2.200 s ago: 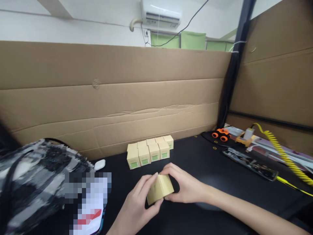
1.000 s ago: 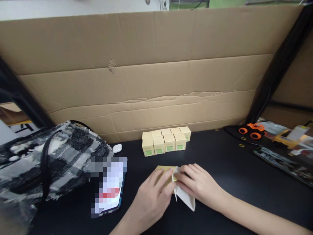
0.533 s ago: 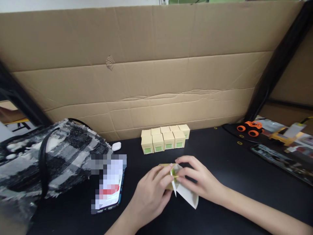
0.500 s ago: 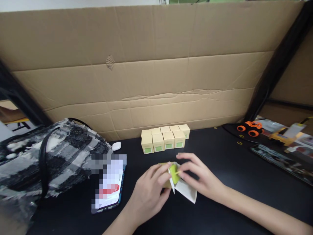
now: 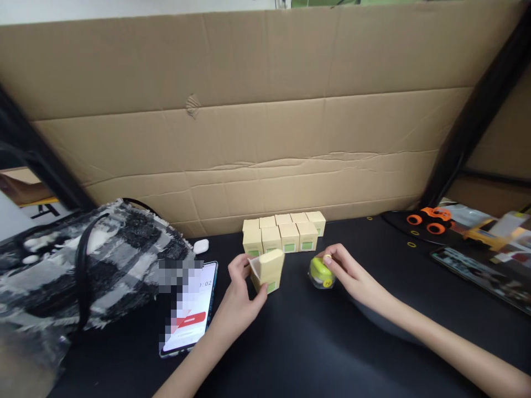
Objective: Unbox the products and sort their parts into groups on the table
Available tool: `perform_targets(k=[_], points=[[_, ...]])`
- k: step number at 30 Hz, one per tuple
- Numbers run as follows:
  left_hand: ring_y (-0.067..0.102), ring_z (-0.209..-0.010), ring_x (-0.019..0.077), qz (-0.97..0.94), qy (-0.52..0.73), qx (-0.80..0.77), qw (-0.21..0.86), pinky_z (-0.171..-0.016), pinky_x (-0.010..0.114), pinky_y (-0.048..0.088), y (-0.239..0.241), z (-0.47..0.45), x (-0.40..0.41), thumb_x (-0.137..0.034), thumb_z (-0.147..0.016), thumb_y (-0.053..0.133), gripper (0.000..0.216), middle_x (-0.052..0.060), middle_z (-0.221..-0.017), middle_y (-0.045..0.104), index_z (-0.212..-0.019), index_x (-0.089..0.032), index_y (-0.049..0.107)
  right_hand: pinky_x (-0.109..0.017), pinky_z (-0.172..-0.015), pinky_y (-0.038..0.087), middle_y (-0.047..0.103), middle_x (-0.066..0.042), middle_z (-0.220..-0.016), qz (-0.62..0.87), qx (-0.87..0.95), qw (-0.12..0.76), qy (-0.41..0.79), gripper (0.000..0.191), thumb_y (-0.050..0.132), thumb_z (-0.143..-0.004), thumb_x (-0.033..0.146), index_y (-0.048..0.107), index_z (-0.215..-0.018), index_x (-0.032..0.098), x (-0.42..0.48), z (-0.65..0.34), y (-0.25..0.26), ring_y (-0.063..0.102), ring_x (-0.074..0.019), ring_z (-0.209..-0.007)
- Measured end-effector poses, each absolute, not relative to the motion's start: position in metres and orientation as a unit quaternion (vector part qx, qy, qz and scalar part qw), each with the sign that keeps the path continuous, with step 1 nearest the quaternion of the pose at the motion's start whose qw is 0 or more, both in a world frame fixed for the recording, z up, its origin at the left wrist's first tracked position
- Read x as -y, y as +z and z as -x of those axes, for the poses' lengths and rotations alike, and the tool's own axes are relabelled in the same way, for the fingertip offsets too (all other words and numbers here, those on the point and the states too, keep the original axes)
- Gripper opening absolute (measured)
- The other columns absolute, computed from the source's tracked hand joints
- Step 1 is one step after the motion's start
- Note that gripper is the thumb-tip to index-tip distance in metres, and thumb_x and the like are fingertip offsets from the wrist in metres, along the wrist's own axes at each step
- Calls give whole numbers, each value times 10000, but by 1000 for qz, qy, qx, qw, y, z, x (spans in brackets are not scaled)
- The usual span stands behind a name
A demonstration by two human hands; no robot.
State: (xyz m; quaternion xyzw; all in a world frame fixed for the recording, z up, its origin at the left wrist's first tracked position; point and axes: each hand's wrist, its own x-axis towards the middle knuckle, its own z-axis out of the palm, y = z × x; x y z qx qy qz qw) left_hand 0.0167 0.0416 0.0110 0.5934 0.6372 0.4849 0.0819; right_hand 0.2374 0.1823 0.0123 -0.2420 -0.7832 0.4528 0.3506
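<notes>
My left hand (image 5: 238, 301) grips a small tan box (image 5: 269, 270) with a green label; its flap is open and it stands on the black table (image 5: 323, 348). To the right, my right hand (image 5: 347, 271) holds a small clear jar with a lime-green lid (image 5: 320, 273) resting on the table, fingers wrapped round its far side. Behind both, several identical tan boxes (image 5: 286, 232) stand in rows against the cardboard wall (image 5: 257, 127).
A phone (image 5: 191, 309) lies to the left of my left hand, beside a black-and-white woven bag (image 5: 87, 265) and a white earbud case (image 5: 201, 246). An orange toy car (image 5: 427, 219), a yellow toy and a second phone (image 5: 481, 273) sit at right.
The green-lidded jar came out of the tan box. My right hand carried it to the right, and my left hand stood the box upright, nearer the rows.
</notes>
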Motion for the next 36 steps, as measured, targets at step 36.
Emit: perform_targets(k=[36], points=[[515, -995, 247, -624, 404, -650, 158, -889, 425, 427, 24, -53, -21, -198, -638, 674, 438, 60, -1037, 517, -1043, -225, 509, -455, -924, 428, 581, -106, -1135, 262, 887, 294, 241, 286, 448, -905, 397, 443, -1129, 220, -180, -240, 19, 557, -261, -1066]])
